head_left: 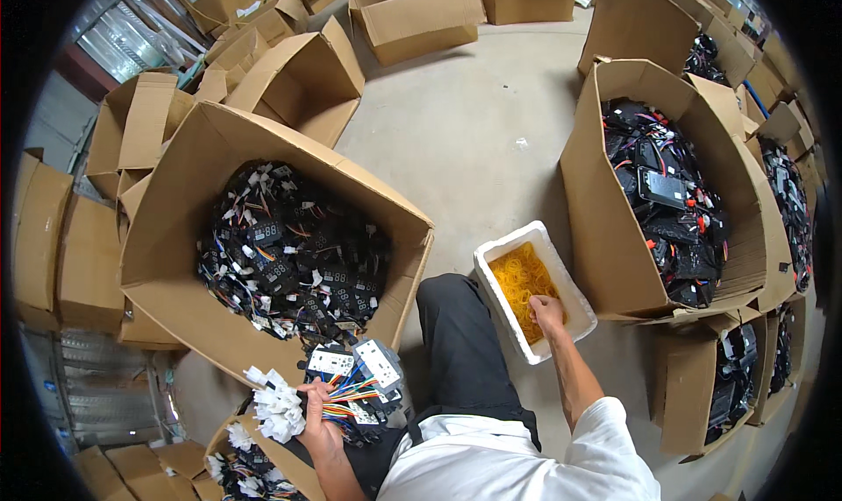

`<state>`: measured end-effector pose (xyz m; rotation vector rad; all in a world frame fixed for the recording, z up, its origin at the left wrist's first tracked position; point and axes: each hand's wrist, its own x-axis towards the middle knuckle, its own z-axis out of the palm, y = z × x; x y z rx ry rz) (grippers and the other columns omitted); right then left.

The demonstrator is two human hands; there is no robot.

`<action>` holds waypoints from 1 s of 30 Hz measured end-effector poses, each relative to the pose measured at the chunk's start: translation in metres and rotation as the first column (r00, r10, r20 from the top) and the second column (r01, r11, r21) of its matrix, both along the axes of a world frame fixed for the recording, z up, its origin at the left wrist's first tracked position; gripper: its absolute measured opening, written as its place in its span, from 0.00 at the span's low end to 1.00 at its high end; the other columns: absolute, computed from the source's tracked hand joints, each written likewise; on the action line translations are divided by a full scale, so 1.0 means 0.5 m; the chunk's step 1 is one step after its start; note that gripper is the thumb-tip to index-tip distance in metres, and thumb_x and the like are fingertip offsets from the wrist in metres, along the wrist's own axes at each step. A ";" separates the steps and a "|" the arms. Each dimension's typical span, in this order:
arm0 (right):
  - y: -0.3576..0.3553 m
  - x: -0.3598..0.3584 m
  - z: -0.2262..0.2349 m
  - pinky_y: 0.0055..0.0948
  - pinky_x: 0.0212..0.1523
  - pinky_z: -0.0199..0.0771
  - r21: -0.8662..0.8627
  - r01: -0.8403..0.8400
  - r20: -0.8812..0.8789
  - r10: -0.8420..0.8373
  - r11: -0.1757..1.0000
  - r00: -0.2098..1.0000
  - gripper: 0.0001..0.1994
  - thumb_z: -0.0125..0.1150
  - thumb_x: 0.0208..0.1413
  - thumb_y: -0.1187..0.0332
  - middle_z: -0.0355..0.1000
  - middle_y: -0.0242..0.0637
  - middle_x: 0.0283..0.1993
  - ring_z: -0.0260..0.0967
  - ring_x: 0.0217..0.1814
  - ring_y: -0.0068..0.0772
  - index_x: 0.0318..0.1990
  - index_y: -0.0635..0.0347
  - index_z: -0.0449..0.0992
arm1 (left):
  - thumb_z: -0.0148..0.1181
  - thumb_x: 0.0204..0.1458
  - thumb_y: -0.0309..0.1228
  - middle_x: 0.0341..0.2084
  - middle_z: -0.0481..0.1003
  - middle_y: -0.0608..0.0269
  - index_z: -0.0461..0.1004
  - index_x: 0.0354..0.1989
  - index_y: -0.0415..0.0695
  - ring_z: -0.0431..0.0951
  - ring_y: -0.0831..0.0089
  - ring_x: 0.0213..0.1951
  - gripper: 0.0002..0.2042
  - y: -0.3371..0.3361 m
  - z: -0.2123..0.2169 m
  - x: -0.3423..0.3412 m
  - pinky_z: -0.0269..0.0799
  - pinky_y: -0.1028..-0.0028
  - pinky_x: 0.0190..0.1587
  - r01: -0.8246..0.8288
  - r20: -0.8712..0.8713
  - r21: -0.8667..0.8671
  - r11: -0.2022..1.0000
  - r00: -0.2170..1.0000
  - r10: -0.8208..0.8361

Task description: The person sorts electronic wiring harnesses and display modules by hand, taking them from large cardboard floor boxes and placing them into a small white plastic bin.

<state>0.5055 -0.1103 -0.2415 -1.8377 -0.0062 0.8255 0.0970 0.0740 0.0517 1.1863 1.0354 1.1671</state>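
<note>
Your left hand (321, 424) is closed round coloured wires (351, 399) left of your lap, likely light and floppy; hold there, sparing white connectors (279, 408) and stiffer panels (377, 365) (probably scratchable). Your right hand (548, 312) bunches at yellow, probably stretchy bands (520, 277), catch unclear, in the white box (504, 313).
</note>
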 end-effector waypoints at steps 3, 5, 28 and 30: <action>-0.014 -0.003 0.019 0.26 0.21 0.68 -0.068 0.009 0.126 -0.001 0.998 0.992 0.14 0.60 0.58 0.64 0.71 0.30 0.21 0.68 0.20 0.19 0.25 0.66 0.78 | 0.58 0.62 0.28 0.27 0.72 0.64 0.71 0.43 0.40 0.76 0.68 0.37 0.06 0.015 0.014 0.025 0.54 0.54 0.68 0.044 0.041 -0.023 0.999 0.998 -0.043; -0.015 -0.004 0.049 0.32 0.27 0.72 -0.161 -0.066 0.281 0.110 0.985 0.953 0.14 0.60 0.57 0.63 0.76 0.37 0.24 0.72 0.23 0.24 0.28 0.68 0.79 | 0.59 0.60 0.27 0.29 0.73 0.63 0.72 0.41 0.38 0.75 0.69 0.36 0.06 0.021 0.012 0.021 0.64 0.61 0.60 0.061 0.043 -0.018 0.998 0.997 -0.060; 0.335 -0.478 0.723 0.32 0.37 0.74 0.024 -0.970 0.763 0.623 0.240 0.173 0.05 0.66 0.53 0.78 0.73 0.42 0.32 0.74 0.34 0.40 0.36 0.63 0.77 | 0.61 0.60 0.34 0.34 0.76 0.62 0.75 0.39 0.42 0.77 0.72 0.39 0.09 0.029 -0.149 -0.053 0.74 0.72 0.43 0.490 0.764 -0.119 0.864 0.601 -0.236; 0.351 -0.481 0.706 0.32 0.38 0.73 0.011 -0.954 0.806 0.562 0.300 0.186 0.04 0.63 0.54 0.79 0.72 0.42 0.32 0.73 0.34 0.36 0.36 0.64 0.75 | 0.64 0.56 0.31 0.35 0.76 0.63 0.73 0.48 0.41 0.75 0.75 0.39 0.13 0.058 -0.076 -0.074 0.73 0.72 0.43 0.506 0.193 0.186 0.842 0.821 -0.537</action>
